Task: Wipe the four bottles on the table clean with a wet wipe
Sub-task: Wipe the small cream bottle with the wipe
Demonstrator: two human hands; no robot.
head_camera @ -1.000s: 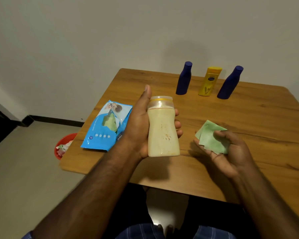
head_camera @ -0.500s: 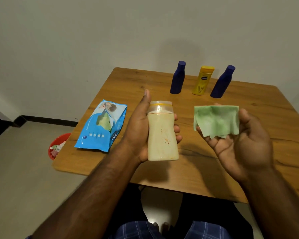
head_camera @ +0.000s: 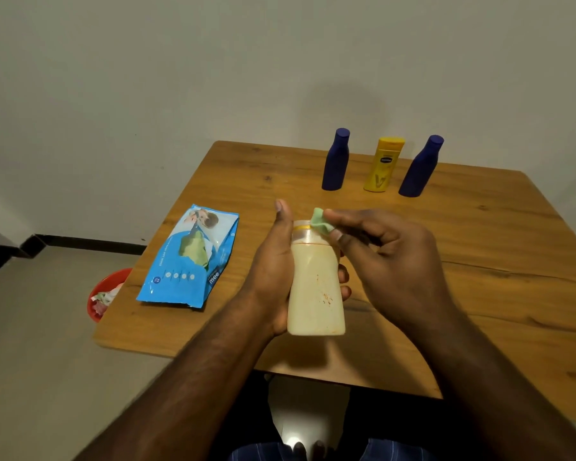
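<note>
Above the near half of the wooden bench (head_camera: 479,247), the left hand (head_camera: 273,277) holds a cream bottle (head_camera: 315,287) upright, its fingers (head_camera: 345,291) curled round the body and the thumb straight up beside the cap. The right hand (head_camera: 389,261) pinches a folded green wet wipe (head_camera: 320,221) between thumb and fingers and presses it against the bottle's cap. At the far edge two blue bottles (head_camera: 336,161) (head_camera: 419,169) flank a yellow bottle (head_camera: 383,164), all standing, while a blue wipe pack (head_camera: 188,261) lies on the bench's left side above a red bin (head_camera: 105,294) on the floor.
</note>
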